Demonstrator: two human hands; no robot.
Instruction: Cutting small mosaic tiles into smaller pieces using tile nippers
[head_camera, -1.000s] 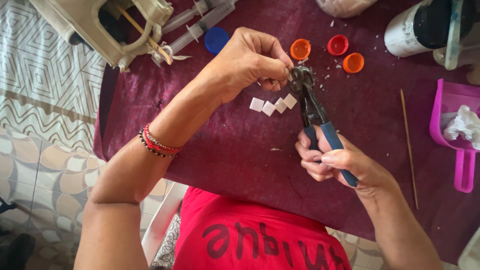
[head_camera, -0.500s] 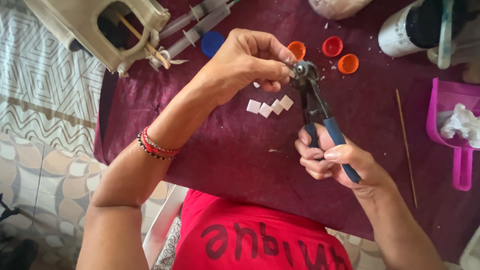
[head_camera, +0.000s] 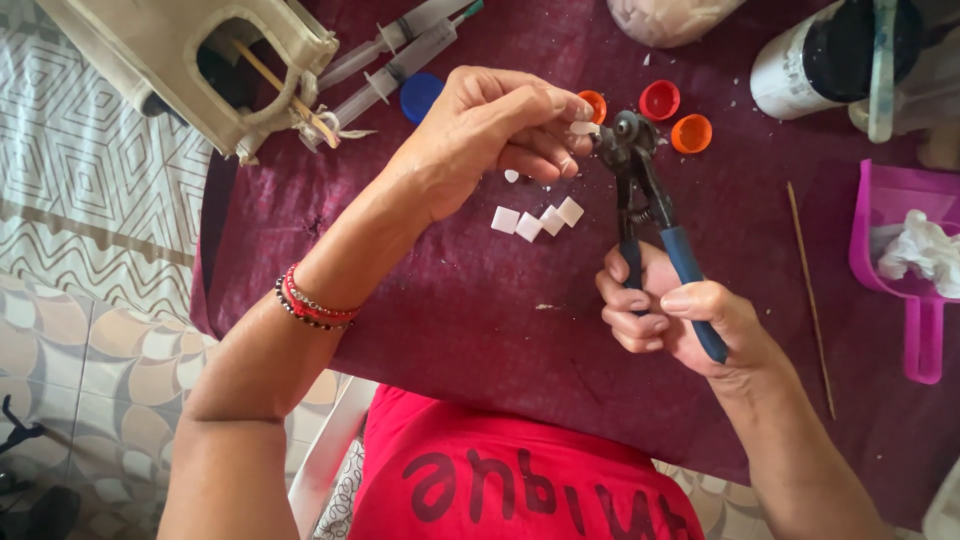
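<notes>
A dark maroon cloth covers the tabletop (head_camera: 480, 330), speckled with small white crumbs; past its left edge the floor (head_camera: 90, 250) is tiled in grey and cream patterns. The right hand (head_camera: 675, 320) is closed around the blue handles of the nippers (head_camera: 645, 200), whose wheeled head points up and away. The left hand (head_camera: 490, 130) pinches a small white tile piece (head_camera: 583, 127) with its fingertips, right against the nipper head. Four white squares (head_camera: 537, 219) lie in a row on the cloth just below. Bottle caps (head_camera: 660, 100), red, orange and blue, sit near the head. Syringes (head_camera: 400, 50) and a beige bag (head_camera: 190, 60) lie top left; a pink scoop (head_camera: 905, 260) lies at the right.
</notes>
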